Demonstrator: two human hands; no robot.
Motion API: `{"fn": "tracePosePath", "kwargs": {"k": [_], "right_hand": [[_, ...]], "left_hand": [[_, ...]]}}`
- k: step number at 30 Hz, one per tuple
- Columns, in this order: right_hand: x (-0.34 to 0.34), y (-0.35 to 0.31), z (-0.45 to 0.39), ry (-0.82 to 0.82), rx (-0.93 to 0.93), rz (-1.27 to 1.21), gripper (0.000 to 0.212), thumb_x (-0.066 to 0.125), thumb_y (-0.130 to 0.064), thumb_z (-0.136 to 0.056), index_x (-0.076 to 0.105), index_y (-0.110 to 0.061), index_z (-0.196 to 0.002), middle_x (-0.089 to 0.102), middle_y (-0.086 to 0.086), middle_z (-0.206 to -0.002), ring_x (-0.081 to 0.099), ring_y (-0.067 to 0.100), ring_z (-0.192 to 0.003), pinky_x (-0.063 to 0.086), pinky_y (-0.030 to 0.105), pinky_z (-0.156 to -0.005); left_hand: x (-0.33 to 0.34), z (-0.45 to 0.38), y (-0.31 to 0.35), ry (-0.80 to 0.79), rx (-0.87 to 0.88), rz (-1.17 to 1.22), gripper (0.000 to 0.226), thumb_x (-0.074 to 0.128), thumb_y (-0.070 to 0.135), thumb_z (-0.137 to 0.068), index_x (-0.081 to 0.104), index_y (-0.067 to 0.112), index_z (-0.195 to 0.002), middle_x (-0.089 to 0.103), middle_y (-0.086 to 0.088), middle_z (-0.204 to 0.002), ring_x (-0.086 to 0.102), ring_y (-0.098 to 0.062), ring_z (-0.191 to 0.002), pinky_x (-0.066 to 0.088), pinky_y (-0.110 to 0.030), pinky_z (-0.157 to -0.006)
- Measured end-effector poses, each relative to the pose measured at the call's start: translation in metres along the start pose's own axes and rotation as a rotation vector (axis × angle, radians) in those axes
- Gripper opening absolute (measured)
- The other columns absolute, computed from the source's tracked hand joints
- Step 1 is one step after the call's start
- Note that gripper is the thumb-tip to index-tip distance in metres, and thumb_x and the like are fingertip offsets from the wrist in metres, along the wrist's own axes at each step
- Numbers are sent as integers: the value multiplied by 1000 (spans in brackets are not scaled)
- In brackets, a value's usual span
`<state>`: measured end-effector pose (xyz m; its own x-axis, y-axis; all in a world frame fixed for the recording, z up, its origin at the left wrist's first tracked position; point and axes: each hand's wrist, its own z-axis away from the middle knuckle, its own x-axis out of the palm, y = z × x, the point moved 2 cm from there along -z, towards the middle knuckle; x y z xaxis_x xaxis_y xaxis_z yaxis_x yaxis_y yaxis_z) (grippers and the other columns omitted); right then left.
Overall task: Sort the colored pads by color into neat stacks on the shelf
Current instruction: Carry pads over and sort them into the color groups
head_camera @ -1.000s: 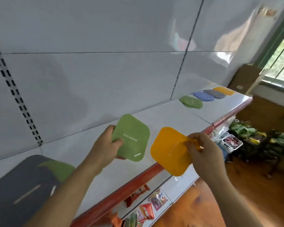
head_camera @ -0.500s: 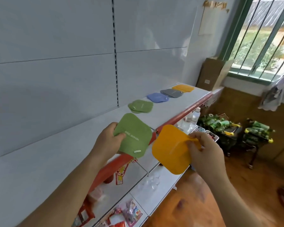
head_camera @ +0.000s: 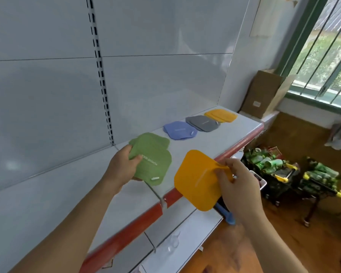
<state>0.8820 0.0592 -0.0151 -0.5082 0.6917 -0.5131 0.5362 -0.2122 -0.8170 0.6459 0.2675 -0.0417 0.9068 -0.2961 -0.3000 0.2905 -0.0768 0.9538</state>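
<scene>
Green pad (head_camera: 153, 164) in left hand (head_camera: 122, 170), fingers pinching its left edge, now right over the green stack (head_camera: 161, 139) at frame centre (a second ago the stacks sat far right). Orange pad (head_camera: 200, 179) pinched at its right edge by right hand (head_camera: 238, 187); orange stack (head_camera: 221, 115) upper right, past blue (head_camera: 179, 131) and grey (head_camera: 203, 123). Green drop looks next.

Both forearms extended forward, left hand (head_camera: 122, 170) gripping thumb-on-top, right hand (head_camera: 239, 187) pinching with fingertips

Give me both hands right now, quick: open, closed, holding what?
Left hand: closed on the green pad, held over the green stack.
Right hand: pinch grip on the orange pad, in front of the shelf edge.
</scene>
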Motion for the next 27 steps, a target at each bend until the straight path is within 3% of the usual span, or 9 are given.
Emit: {"fn": "tracePosePath", "kwargs": {"k": [2, 4, 6, 9, 12, 16, 20, 23, 27], "right_hand": [[4, 3, -31, -22, -18, 27, 18, 59, -25, -102, 63, -41, -109, 67, -19, -88, 65, 11, -74, 57, 34, -62], [7, 7, -61, -22, -32, 19, 18, 58, -22, -103, 64, -37, -111, 67, -18, -85, 66, 3, -75, 55, 23, -55], [12, 15, -88, -48, -21, 16, 18, 57, -21, -103, 63, -36, -110, 67, -16, -82, 64, -7, -75, 49, 14, -49], [18, 24, -119, -87, -16, 20, 18, 58, -23, -102, 64, -39, -109, 68, -12, -79, 65, 7, -69, 54, 28, -51], [24, 32, -154, -109, -30, -5, 19, 60, -23, -101, 64, -40, -107, 69, -12, -82, 64, 14, -67, 56, 39, -57], [28, 50, -192, -193, -75, -27, 18, 60, -24, -101, 64, -41, -106, 69, -12, -82, 64, 13, -68, 54, 34, -56], [16, 68, -235, -254, -148, -59, 19, 62, -21, -100, 65, -38, -107, 70, -10, -80, 63, 8, -68, 52, 32, -57], [-1, 84, -263, -290, -174, -80, 18, 61, -22, -101, 65, -38, -110, 70, -11, -83, 65, 10, -68, 53, 32, -57], [-29, 119, -295, -301, -164, -79, 18, 60, -24, -102, 64, -39, -111, 69, -12, -84, 67, 15, -69, 59, 39, -59]], "left_hand": [[7, -32, 0, 24, 5, -38, 18, 62, 18, -102, 66, 20, -120, 69, -2, -113, 69, -27, -101, 66, -53, -64], [12, -63, 2, 43, -20, -31, 19, 63, 17, -102, 66, 17, -121, 68, -4, -113, 68, -26, -100, 66, -52, -62], [17, -89, 4, 60, -35, -81, 18, 65, 18, -100, 67, 17, -118, 70, -3, -110, 69, -26, -99, 65, -53, -72], [22, -118, 5, 73, 43, -429, 14, 66, 24, -97, 66, 15, -108, 72, -5, -98, 69, -30, -93, 57, -41, -80], [29, -136, 2, 65, 57, -823, 37, 63, 29, -96, 55, 20, -131, 70, -6, -100, 65, -28, -86, 53, -38, -73], [42, -138, -3, 133, 48, -1130, 54, 63, 40, -95, 48, 22, -143, 60, -9, -130, 55, -34, -119, 52, -44, -89], [77, -132, 19, 253, 78, -1139, 52, 60, 44, -96, 54, 17, -140, 58, -9, -138, 54, -36, -125, 49, -46, -98], [125, -126, 48, 311, 187, -1090, 52, 60, 43, -94, 61, 11, -135, 66, -13, -131, 61, -39, -120, 53, -48, -97], [195, -125, 77, 253, 314, -1063, 58, 47, 49, -91, 68, 6, -125, 72, -14, -121, 66, -39, -111, 56, -50, -93]]}}
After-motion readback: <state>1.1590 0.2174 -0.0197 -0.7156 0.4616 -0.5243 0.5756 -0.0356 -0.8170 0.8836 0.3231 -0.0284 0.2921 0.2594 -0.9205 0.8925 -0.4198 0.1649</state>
